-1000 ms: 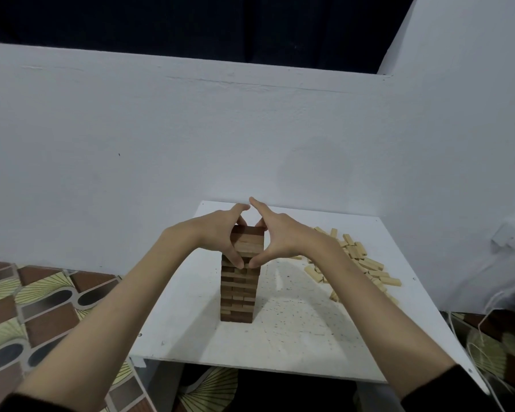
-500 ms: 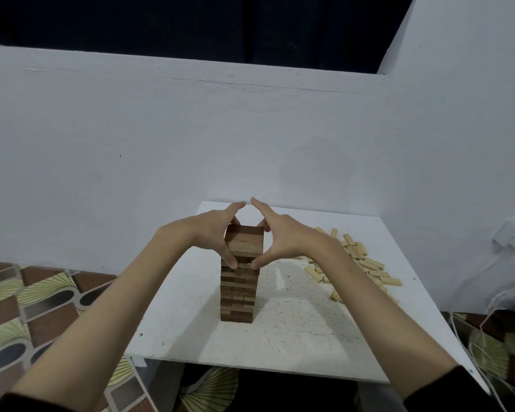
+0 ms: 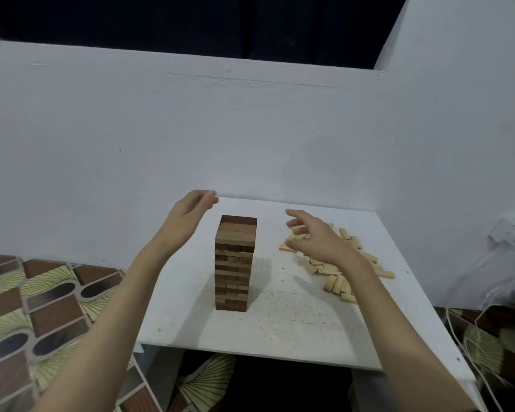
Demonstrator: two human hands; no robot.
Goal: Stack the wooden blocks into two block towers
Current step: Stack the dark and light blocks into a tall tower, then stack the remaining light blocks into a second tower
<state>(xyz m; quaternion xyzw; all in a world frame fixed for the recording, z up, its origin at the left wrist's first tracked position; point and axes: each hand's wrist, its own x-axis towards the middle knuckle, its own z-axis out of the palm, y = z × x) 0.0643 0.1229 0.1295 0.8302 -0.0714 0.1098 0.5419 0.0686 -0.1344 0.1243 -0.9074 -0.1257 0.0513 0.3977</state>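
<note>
tall dark-brown wooden block tower standing mid white desk | heap of loose pale wooden blocks lying to its right, long axes mixed | right hand hovering over heap, nearer, fingers spread, holding nothing | left hand hanging relaxed, empty, left of tower

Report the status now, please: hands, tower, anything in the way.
Left hand open, right hand open, both clear of the dark tower. Tower upright on white table. Light loose blocks piled right. Nothing in the way.
</note>
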